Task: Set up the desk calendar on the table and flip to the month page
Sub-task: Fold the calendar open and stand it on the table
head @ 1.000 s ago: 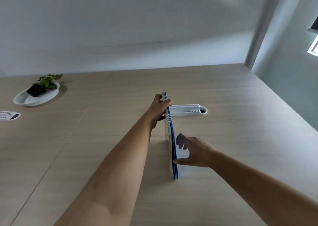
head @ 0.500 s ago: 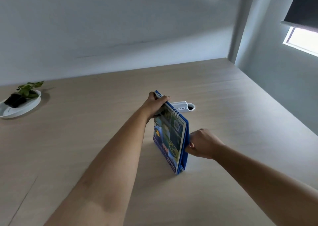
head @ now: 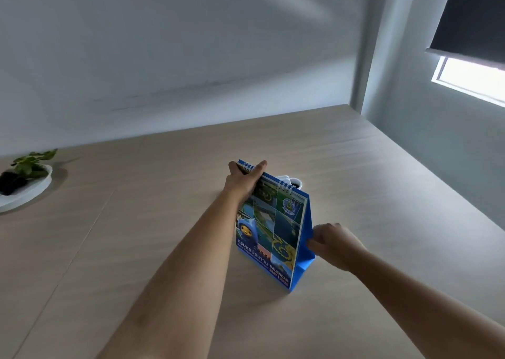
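Observation:
A blue spiral-bound desk calendar [head: 276, 233] stands as a tent on the light wooden table [head: 164, 222], its picture cover facing me and slightly left. My left hand [head: 244, 182] grips the top left corner at the wire binding. My right hand [head: 334, 242] pinches the blue stand's right side edge, fingers tucked into the open end of the tent. The calendar's back panel and my right fingertips are hidden.
A white cable grommet [head: 292, 181] in the table peeks out just behind the calendar's top. A white dish with a small green plant [head: 23, 183] sits at the far left. Walls border the table's far and right edges; a window with a dark blind [head: 472, 66] is at the upper right.
The calendar went from folded flat and edge-on to opened into a standing tent with the cover turned toward me. My right hand moved from open beside it to gripping its right side.

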`<state>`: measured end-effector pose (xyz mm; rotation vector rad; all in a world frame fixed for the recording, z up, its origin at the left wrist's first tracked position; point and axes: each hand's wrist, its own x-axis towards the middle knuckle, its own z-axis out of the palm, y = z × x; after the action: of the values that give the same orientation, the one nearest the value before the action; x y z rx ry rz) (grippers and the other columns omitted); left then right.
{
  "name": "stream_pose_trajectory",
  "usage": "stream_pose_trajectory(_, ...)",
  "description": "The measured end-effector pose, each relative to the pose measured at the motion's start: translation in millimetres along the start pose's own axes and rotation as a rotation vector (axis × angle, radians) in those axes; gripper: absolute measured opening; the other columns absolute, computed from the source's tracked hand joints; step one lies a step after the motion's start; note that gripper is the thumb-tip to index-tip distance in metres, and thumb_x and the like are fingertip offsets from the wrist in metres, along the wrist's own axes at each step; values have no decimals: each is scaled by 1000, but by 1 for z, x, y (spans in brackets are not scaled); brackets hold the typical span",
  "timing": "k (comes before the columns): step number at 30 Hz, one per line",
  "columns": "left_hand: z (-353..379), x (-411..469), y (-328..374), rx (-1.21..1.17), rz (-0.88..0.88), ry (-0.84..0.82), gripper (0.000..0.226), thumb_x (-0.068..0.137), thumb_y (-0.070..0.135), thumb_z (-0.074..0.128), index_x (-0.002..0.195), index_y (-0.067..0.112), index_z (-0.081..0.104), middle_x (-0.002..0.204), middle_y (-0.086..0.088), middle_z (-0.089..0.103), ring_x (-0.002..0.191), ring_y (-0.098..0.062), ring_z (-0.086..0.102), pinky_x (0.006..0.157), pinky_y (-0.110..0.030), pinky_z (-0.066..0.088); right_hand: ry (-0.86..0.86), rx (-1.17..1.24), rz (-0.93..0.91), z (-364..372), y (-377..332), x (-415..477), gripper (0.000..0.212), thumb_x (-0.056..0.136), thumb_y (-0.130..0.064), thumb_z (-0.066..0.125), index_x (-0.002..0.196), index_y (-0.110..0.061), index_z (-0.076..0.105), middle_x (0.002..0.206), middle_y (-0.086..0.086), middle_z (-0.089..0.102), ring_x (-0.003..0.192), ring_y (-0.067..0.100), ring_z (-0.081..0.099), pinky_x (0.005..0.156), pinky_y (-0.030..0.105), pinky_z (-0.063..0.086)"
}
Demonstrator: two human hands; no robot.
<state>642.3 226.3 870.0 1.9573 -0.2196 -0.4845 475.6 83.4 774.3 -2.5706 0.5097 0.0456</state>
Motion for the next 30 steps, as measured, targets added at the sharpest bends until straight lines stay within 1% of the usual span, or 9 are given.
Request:
stream_pose_trajectory(2, -1, 1, 0, -9, -5, 18, 80, 76, 61, 60, 131, 15, 24, 132, -20, 49, 115, -37, 55, 99, -53, 46, -44, 150, 2, 2, 2, -6, 30, 78, -45, 54, 91, -21, 68, 90, -1, 72, 78, 17, 66, 68, 35, 55)
stream_pose_trajectory(5, 2, -4, -1, -14, 27, 107, 82, 74, 63, 61, 133, 19, 26, 129, -15, 49, 109, -31, 55, 89, -42, 49, -28, 234, -49, 6, -6, -9, 30, 75, -55, 60, 84, -26, 62, 81, -9, 69, 74, 13, 66, 57, 25, 50)
stream_pose_trajectory(10, -6, -23, -17, -111, 54, 374, 74, 61, 67, 68, 112, 18, 45, 104, -7, 63, 78, -14, 60, 67, -34, 54, 191, 274, 4, 5, -19, 11, 23, 81, -29, 63, 67, -12, 56, 61, 1, 58, 61, 25, 53, 49, 26, 33)
stream_pose_trajectory(12, -13, -27, -22, -94, 1, 380, 82, 60, 68, 68, 122, 18, 48, 120, -8, 63, 95, -22, 64, 78, -40, 57, 258, 312, 61, -3, -20, 17, 21, 82, -25, 64, 65, -14, 58, 59, 0, 55, 62, 24, 50, 49, 24, 30)
stream_pose_trajectory(15, -16, -26, -20, -85, -75, 369, 104, 62, 65, 70, 145, 16, 31, 143, -11, 49, 123, -31, 53, 99, -47, 49, 387, 438, 134, -5, -30, 16, 11, 81, -19, 67, 87, -13, 72, 73, 2, 69, 64, 18, 59, 48, 18, 34)
stream_pose_trajectory(19, -17, -24, -15, -108, -75, 355, 102, 65, 60, 72, 145, 12, 32, 144, -13, 47, 127, -31, 50, 103, -45, 46, 441, 529, 157, 2, -41, 0, 26, 83, -12, 60, 107, -14, 71, 93, 8, 77, 70, 16, 66, 56, 19, 47)
stream_pose_trajectory(23, -15, -27, -15, -105, -65, 343, 104, 67, 60, 71, 148, 13, 25, 149, -12, 41, 132, -31, 44, 106, -44, 43, 399, 560, 168, 2, -47, -15, 35, 83, -11, 55, 113, -22, 69, 84, 5, 75, 74, 18, 69, 64, 33, 57)
stream_pose_trajectory(27, -15, -27, -15, -88, -51, 351, 100, 68, 61, 69, 146, 11, 29, 147, -14, 44, 131, -32, 45, 106, -44, 43, 304, 414, 194, 5, -58, -26, 47, 83, -25, 58, 129, -31, 54, 101, 10, 73, 92, 25, 65, 61, 29, 46)
stream_pose_trajectory(30, -13, -29, -13, -73, -50, 357, 102, 69, 60, 69, 147, 11, 26, 149, -13, 40, 133, -33, 42, 104, -43, 41, 308, 393, 226, 5, -59, -32, 44, 82, -30, 61, 125, -26, 55, 97, 5, 68, 86, 21, 58, 55, 25, 36)
